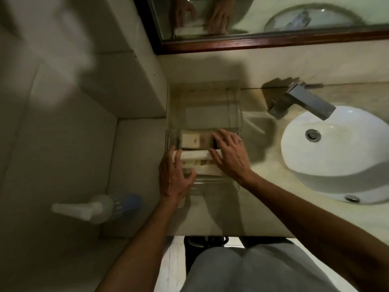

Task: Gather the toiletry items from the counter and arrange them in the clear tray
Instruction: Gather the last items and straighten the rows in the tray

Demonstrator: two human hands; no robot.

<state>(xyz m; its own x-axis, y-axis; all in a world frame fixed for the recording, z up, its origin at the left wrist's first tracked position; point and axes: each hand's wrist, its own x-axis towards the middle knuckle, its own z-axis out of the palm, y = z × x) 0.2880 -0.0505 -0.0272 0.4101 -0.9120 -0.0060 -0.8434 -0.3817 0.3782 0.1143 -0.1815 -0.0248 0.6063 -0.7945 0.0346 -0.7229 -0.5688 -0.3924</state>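
A clear tray [204, 102] stands on the marble counter, left of the sink. In its near half lie a small cream soap box [190, 140], a brownish packet [204, 140] beside it, and several long white boxes and tubes [194, 155] laid crosswise. My left hand [174, 175] rests on the left ends of the long items, fingers and thumb curled around them. My right hand [229, 154] lies flat over their right ends, fingers spread and touching the packets. The far half of the tray holds nothing. Items under my hands are hidden.
A white oval sink [336, 152] with a square metal faucet [301, 102] sits to the right. A wood-framed mirror [252, 42] hangs behind. A white pump bottle [99, 207] juts out at the lower left by the tiled wall. The counter's front edge [231, 234] is near my body.
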